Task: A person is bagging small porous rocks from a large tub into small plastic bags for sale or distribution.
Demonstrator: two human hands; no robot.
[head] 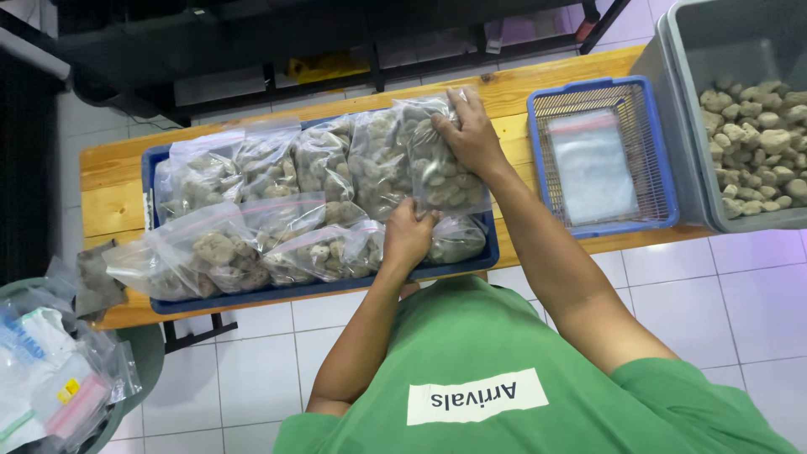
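Note:
A long blue tray (156, 172) on a wooden bench (118, 197) is packed with several clear zip bags of grey-brown lumps. My right hand (471, 133) lies flat on top of the rightmost upright bag (437, 172), pressing it against its neighbours. My left hand (408, 235) grips the lower edge of that same bag near the tray's front rim. Another filled bag (458, 240) lies under it at the tray's right end.
A smaller blue mesh basket (660, 160) with empty clear zip bags stands to the right. A grey tub (685, 176) of loose grey lumps sits at the far right. A green bin (139, 353) with assorted packets is at the lower left. White tiled floor lies below.

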